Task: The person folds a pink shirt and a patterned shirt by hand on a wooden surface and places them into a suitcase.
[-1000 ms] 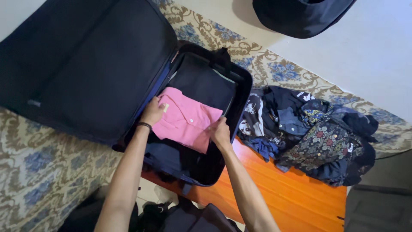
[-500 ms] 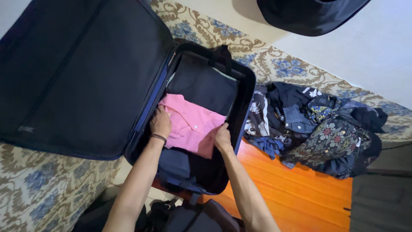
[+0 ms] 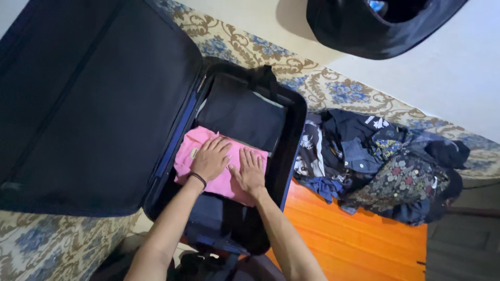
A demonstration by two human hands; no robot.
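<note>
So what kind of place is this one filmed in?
Probably a bedroom at home: an open suitcase lies on a floral patterned bedspread, with a pile of clothes beside it, and both hands press a folded pink shirt inside.

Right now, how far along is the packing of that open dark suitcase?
Done: a folded dark garment already lies at the far end of the open dark blue suitcase. In hand: the left hand and right hand lie flat, palms down, on a folded pink shirt inside it. Left: a heap of dark and patterned clothes lies beside the case, and the lid is wide open.
</note>
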